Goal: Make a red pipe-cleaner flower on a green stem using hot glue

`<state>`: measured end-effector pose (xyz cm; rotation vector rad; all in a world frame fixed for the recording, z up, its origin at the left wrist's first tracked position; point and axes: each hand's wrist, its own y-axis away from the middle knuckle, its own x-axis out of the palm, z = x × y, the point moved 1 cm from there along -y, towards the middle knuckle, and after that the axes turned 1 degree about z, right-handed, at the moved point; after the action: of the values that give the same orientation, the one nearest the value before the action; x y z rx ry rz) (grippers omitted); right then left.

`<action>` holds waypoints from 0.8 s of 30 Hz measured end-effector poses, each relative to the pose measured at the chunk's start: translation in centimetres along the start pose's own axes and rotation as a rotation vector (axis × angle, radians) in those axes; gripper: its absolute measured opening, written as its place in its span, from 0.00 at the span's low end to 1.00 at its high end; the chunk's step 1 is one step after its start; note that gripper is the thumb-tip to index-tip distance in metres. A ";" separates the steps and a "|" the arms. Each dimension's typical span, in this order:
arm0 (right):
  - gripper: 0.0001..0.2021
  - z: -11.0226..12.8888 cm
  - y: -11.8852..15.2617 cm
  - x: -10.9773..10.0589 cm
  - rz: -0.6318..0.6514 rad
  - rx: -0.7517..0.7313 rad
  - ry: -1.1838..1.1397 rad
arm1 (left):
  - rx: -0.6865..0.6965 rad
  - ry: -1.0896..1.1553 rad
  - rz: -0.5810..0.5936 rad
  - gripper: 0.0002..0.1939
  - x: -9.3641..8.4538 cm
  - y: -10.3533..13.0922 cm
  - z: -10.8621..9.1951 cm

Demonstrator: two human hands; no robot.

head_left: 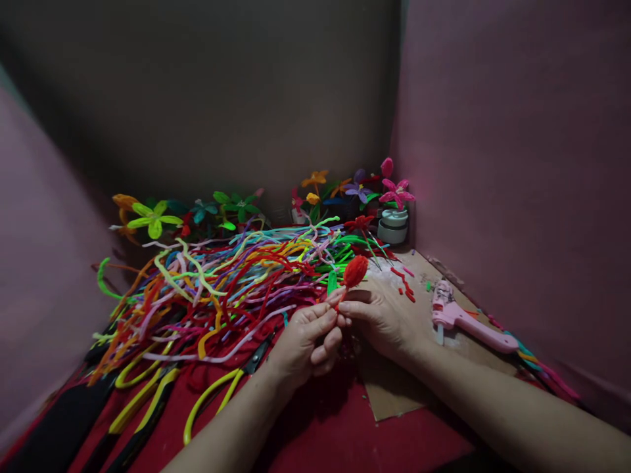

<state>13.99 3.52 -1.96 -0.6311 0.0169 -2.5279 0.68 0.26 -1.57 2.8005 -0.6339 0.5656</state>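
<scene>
A red fuzzy flower bud (355,271) stands upright on a thin red stem between my two hands. My left hand (313,338) pinches the lower stem between thumb and fingers. Fingertips of my right hand (377,315) are closed on the same stem just below the bud. A green fuzzy leaf (332,282) shows just behind my left fingers. Close beyond the hands lies a large heap of multicoloured pipe cleaners (236,276).
A pink glue gun (473,327) lies on cardboard (394,394) at the right, near red scraps (405,286). Yellow-handled scissors (221,387) and pliers (142,407) are at lower left. Finished flowers (154,219) line the back, with a pale jar (393,226).
</scene>
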 end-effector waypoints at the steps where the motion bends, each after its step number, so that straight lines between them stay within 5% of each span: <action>1: 0.04 -0.2 0.0 -0.1 -0.018 0.012 -0.014 | 0.039 -0.117 -0.063 0.11 0.0 0.0 -0.1; 5: 0.03 -0.4 -0.1 0.0 -0.101 0.001 -0.019 | 0.346 -0.626 -0.350 0.06 -0.2 0.3 -0.2; 8: 0.03 0.1 0.0 0.4 -0.103 -0.002 0.013 | 0.486 -0.810 -0.404 0.03 -0.5 0.5 0.0; 24: 0.04 1.8 0.3 0.8 -0.013 -0.008 0.134 | 0.171 -0.546 -0.312 0.11 0.3 0.5 -0.8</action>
<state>14.33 3.12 -0.05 -0.4649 0.0717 -2.5797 0.47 -0.07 -0.64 3.1384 -0.2237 -0.2253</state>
